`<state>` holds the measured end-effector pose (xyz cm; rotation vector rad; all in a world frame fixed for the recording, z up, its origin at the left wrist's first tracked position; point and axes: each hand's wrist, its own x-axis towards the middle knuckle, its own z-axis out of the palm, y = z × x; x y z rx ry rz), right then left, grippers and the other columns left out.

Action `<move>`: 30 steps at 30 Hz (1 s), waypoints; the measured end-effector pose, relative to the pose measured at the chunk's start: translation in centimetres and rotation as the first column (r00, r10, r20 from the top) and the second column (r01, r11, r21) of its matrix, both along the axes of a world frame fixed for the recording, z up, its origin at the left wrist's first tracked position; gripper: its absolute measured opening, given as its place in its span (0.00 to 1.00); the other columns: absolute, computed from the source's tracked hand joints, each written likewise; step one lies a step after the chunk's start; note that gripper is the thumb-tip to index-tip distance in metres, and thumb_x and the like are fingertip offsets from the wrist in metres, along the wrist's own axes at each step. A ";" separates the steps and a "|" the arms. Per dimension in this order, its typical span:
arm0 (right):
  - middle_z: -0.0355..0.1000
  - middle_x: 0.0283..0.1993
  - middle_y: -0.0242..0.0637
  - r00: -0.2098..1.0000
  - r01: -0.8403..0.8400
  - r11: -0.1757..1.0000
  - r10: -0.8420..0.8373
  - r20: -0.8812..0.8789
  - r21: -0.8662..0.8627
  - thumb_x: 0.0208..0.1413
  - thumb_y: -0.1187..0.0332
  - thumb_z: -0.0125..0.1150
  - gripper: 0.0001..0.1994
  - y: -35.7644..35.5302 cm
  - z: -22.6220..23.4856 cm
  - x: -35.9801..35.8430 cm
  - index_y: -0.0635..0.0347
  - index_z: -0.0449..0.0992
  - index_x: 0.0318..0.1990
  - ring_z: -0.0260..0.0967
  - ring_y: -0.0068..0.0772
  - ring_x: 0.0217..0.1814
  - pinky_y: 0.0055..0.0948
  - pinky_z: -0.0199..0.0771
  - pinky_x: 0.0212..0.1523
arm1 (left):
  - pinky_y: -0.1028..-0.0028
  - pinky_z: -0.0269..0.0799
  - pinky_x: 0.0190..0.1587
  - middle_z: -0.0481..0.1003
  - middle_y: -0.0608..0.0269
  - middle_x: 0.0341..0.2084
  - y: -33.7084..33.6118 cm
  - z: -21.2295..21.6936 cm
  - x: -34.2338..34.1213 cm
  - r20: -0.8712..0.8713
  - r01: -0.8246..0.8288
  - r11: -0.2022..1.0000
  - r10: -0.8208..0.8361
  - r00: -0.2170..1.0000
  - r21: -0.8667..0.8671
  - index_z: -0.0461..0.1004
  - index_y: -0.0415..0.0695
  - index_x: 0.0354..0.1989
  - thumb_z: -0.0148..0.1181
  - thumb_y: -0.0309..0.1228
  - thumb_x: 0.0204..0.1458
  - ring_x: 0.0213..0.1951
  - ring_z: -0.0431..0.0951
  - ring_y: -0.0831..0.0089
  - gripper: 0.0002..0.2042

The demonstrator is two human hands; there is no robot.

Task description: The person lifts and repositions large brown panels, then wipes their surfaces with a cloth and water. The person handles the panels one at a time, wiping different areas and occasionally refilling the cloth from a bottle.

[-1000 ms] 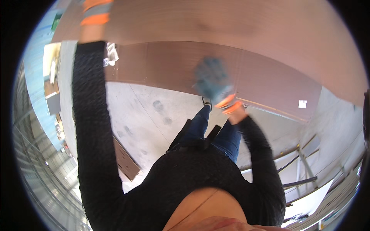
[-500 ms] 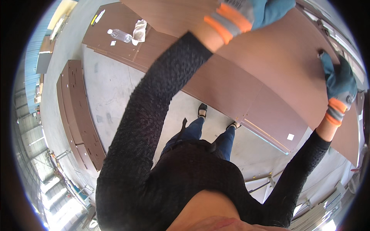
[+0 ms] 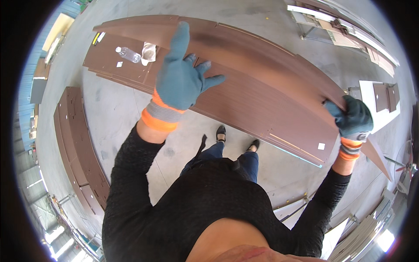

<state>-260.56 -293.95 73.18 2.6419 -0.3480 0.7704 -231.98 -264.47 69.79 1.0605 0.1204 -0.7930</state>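
Both of my hands wear teal gloves with orange and grey cuffs. My left hand (image 3: 181, 81) is open, its fingers spread above the boards and holding nothing. My right hand (image 3: 354, 118) has its fingers curled round the edge of a long brown panel (image 3: 279, 72) near its right end. This panel is tilted and blurred by motion above a stack of brown boards (image 3: 244, 111). Some of the fingertips on the panel's far side are hidden.
A clear plastic bottle (image 3: 128, 54) and a crumpled white cloth (image 3: 149, 53) lie on the stack's left end. More brown boards (image 3: 80, 144) are piled at the left. White-topped racks (image 3: 371, 100) stand at the right, and my feet are on the concrete floor (image 3: 174, 153).
My left hand has come back from the far top toward the left and opened. The panel has swung lower, uncovering more of the stack and the far floor. My right hand has moved slightly nearer.
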 end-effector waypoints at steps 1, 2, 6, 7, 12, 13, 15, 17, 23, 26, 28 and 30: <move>0.70 0.24 0.33 1.000 -0.019 0.999 0.019 -0.002 0.033 0.43 0.52 0.78 0.17 1.6 -1.5 -0.1 0.50 0.78 0.31 0.72 0.42 0.26 0.37 0.74 0.28 | 0.34 0.73 0.60 0.67 0.48 0.65 0.5 1.1 -1.0 -0.032 -0.065 0.992 0.068 0.997 0.108 0.61 0.46 0.71 0.58 0.63 0.61 0.63 0.73 0.50 0.40; 0.66 0.22 0.32 0.999 -0.023 0.999 0.024 -0.025 0.027 0.42 0.54 0.77 0.16 3.2 -1.6 -1.1 0.49 0.75 0.28 0.70 0.41 0.24 0.36 0.72 0.26 | 0.35 0.74 0.60 0.69 0.48 0.64 0.7 1.8 -2.1 -0.080 -0.110 0.978 0.126 0.989 0.179 0.63 0.46 0.70 0.59 0.63 0.61 0.63 0.74 0.51 0.39; 0.62 0.24 0.33 0.988 -0.048 0.992 0.064 -0.140 0.114 0.46 0.57 0.71 0.14 10.5 -3.8 -6.2 0.48 0.70 0.26 0.68 0.38 0.29 0.37 0.73 0.35 | 0.44 0.76 0.60 0.66 0.54 0.66 4.9 1.3 -6.0 -0.076 0.112 0.994 -0.112 0.991 -0.008 0.61 0.51 0.73 0.64 0.58 0.60 0.60 0.73 0.59 0.38; 0.63 0.25 0.33 0.986 -0.049 0.990 0.069 -0.152 0.131 0.46 0.58 0.69 0.12 12.5 -5.0 -7.5 0.48 0.70 0.27 0.69 0.38 0.31 0.38 0.74 0.40 | 0.46 0.76 0.61 0.69 0.55 0.65 6.1 0.4 -7.5 -0.094 0.084 0.996 -0.082 0.992 0.013 0.64 0.51 0.71 0.64 0.54 0.61 0.62 0.74 0.58 0.34; 0.69 0.29 0.33 0.917 -0.155 0.903 0.282 -0.281 0.401 0.48 0.61 0.66 0.07 21.1 -12.6 -13.5 0.49 0.75 0.30 0.73 0.39 0.37 0.42 0.74 0.55 | 0.49 0.76 0.61 0.76 0.55 0.61 18.3 -13.3 -11.9 -0.315 -0.127 0.986 0.154 0.937 0.106 0.71 0.45 0.64 0.61 0.36 0.63 0.62 0.76 0.55 0.21; 0.71 0.30 0.34 0.912 -0.146 0.886 0.293 -0.286 0.441 0.49 0.60 0.66 0.08 22.3 -14.5 -14.6 0.50 0.76 0.31 0.73 0.39 0.38 0.42 0.73 0.56 | 0.50 0.77 0.62 0.76 0.55 0.60 20.0 -15.4 -13.0 -0.336 -0.132 0.987 0.156 0.929 0.095 0.72 0.45 0.63 0.61 0.35 0.63 0.62 0.76 0.55 0.21; 0.73 0.33 0.34 0.899 -0.124 0.847 0.316 -0.302 0.517 0.50 0.59 0.67 0.09 24.5 -18.2 -16.4 0.50 0.78 0.33 0.74 0.40 0.39 0.44 0.72 0.59 | 0.51 0.77 0.62 0.76 0.56 0.60 22.2 -20.2 -15.7 -0.390 -0.169 0.980 0.197 0.899 0.105 0.72 0.45 0.63 0.61 0.36 0.63 0.62 0.76 0.55 0.21; 0.75 0.35 0.34 0.894 -0.094 0.816 0.321 -0.312 0.570 0.51 0.56 0.68 0.11 26.0 -22.7 -17.7 0.50 0.79 0.34 0.75 0.40 0.41 0.45 0.70 0.62 | 0.52 0.76 0.63 0.76 0.56 0.61 23.9 -25.4 -17.3 -0.434 -0.238 0.961 0.277 0.857 0.144 0.73 0.46 0.63 0.61 0.39 0.63 0.62 0.76 0.54 0.21; 0.78 0.43 0.34 0.795 0.011 0.764 0.385 -0.469 0.646 0.52 0.47 0.70 0.19 31.0 -36.9 -20.6 0.48 0.81 0.43 0.76 0.43 0.51 0.52 0.62 0.71 | 0.48 0.71 0.66 0.74 0.62 0.65 26.7 -37.9 -20.3 -0.656 -0.271 0.948 0.312 0.688 0.166 0.72 0.53 0.67 0.63 0.62 0.57 0.64 0.73 0.53 0.35; 0.78 0.41 0.37 0.823 0.118 0.746 0.296 -0.485 0.656 0.50 0.46 0.72 0.20 32.0 -40.7 -21.6 0.48 0.81 0.43 0.77 0.43 0.49 0.52 0.62 0.72 | 0.46 0.63 0.70 0.68 0.63 0.71 26.6 -43.3 -20.9 -0.672 -0.253 0.967 0.198 0.713 0.017 0.68 0.56 0.71 0.50 0.76 0.54 0.70 0.66 0.54 0.45; 0.80 0.47 0.40 0.909 0.306 0.636 0.026 -0.416 0.708 0.54 0.47 0.70 0.21 33.5 -42.0 -23.8 0.51 0.82 0.46 0.77 0.45 0.52 0.49 0.59 0.74 | 0.48 0.61 0.71 0.67 0.67 0.72 27.3 -46.4 -21.3 -0.677 -0.307 0.948 0.175 0.715 -0.079 0.67 0.57 0.72 0.45 0.73 0.58 0.72 0.63 0.57 0.42; 0.80 0.52 0.45 0.722 0.685 0.250 -0.358 -0.592 0.684 0.58 0.46 0.67 0.24 34.4 -41.9 -26.1 0.57 0.81 0.50 0.77 0.48 0.56 0.49 0.64 0.72 | 0.48 0.59 0.71 0.67 0.68 0.72 28.4 -48.8 -20.8 -0.671 -0.340 0.928 0.156 0.725 -0.152 0.67 0.57 0.72 0.42 0.70 0.60 0.73 0.62 0.58 0.39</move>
